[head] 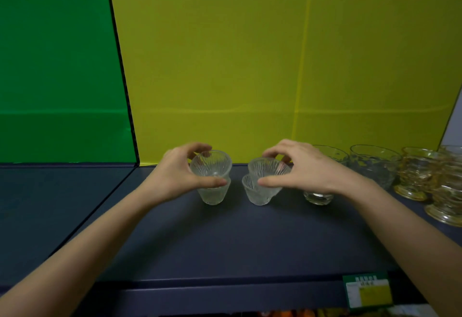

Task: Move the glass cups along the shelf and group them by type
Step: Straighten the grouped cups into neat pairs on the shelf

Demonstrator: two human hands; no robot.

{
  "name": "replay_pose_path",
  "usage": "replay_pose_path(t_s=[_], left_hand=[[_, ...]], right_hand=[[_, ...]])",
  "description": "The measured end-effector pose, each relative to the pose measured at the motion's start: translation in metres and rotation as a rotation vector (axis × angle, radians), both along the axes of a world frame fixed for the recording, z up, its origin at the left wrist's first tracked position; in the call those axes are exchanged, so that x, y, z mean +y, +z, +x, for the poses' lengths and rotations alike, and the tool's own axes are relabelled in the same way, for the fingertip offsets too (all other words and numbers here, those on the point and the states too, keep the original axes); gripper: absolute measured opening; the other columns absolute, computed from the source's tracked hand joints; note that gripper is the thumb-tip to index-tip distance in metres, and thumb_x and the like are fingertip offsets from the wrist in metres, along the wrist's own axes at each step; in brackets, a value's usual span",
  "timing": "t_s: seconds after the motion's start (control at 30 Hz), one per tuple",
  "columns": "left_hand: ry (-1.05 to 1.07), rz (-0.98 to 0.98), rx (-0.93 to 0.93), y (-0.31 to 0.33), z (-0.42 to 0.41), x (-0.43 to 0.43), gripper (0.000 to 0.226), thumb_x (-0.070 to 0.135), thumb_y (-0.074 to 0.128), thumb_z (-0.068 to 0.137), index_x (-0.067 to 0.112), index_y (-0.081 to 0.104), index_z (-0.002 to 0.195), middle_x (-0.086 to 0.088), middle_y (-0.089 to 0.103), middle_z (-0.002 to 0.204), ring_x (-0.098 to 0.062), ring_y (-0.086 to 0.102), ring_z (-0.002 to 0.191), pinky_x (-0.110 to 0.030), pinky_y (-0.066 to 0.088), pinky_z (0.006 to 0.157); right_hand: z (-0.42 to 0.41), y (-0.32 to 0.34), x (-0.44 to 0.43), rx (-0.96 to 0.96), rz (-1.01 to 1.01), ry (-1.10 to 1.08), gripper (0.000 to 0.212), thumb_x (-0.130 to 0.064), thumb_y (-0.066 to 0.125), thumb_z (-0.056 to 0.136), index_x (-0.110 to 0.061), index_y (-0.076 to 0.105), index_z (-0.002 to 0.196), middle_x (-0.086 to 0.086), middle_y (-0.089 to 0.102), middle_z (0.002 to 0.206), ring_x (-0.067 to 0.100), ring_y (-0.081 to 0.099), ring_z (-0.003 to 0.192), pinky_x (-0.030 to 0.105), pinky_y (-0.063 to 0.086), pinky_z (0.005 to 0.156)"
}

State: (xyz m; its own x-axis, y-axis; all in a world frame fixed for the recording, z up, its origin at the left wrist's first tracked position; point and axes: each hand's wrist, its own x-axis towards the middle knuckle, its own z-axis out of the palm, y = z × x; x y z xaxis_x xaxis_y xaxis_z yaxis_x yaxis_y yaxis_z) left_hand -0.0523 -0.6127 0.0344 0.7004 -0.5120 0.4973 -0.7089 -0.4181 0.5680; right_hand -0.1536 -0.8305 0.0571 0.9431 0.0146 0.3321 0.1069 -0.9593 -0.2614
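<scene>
On the dark blue shelf [225, 236] stand two stacks of clear ribbed glass cups. My left hand [175, 174] grips the top cup [212, 165] of the left stack by its rim, above the lower cup [213, 195]. My right hand [302, 169] grips the top cup [267, 169] of the right stack, which tilts over the lower ribbed cup [257, 192]. Under my right wrist a small clear glass [318, 197] shows only its base.
To the right stand clear dimpled glass bowls [372, 164] and, further right, amber footed glasses [420, 174] near the shelf's right end. A yellow back wall and a green panel rise behind. A price label [367, 291] hangs on the shelf's front edge.
</scene>
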Motion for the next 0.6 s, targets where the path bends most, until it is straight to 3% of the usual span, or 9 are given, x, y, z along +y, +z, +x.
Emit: replay_pose_path(t_s=[0.13, 0.27, 0.4, 0.6], left_hand=[[0.058, 0.059, -0.026, -0.004, 0.013, -0.013, 0.086, 0.052, 0.082, 0.047, 0.015, 0.057, 0.119, -0.001, 0.063, 0.112, -0.014, 0.055, 0.096, -0.028, 0.044, 0.085], [0.036, 0.145, 0.022, -0.008, 0.018, -0.015, 0.097, 0.064, 0.071, 0.039, 0.013, 0.056, 0.12, -0.002, 0.063, 0.112, -0.013, 0.055, 0.096, -0.024, 0.041, 0.082], [0.035, 0.191, 0.051, -0.014, 0.023, -0.015, 0.079, 0.043, 0.083, 0.056, 0.01, 0.055, 0.122, -0.005, 0.061, 0.123, -0.015, 0.056, 0.109, -0.021, 0.039, 0.088], [0.025, 0.186, 0.121, -0.019, 0.026, -0.016, 0.074, 0.041, 0.082, 0.057, 0.01, 0.058, 0.119, -0.003, 0.063, 0.12, -0.008, 0.054, 0.1, -0.019, 0.039, 0.086]], right_hand=[[0.016, -0.003, -0.001, -0.057, 0.035, -0.084, 0.069, -0.059, 0.065, 0.068, -0.024, 0.053, 0.126, -0.003, 0.052, 0.128, 0.013, 0.048, 0.108, 0.032, 0.039, 0.096], [0.026, -0.01, 0.002, -0.046, 0.038, -0.123, 0.073, -0.059, 0.065, 0.069, -0.021, 0.051, 0.129, -0.001, 0.051, 0.131, 0.018, 0.049, 0.116, 0.036, 0.04, 0.099], [0.03, -0.017, 0.005, 0.005, -0.019, -0.161, 0.075, -0.064, 0.062, 0.069, -0.025, 0.049, 0.13, -0.003, 0.049, 0.135, 0.02, 0.048, 0.122, 0.04, 0.04, 0.1], [0.034, -0.023, 0.006, 0.071, -0.026, -0.181, 0.075, -0.066, 0.061, 0.069, -0.027, 0.047, 0.132, -0.004, 0.046, 0.138, 0.02, 0.044, 0.126, 0.039, 0.038, 0.096]])
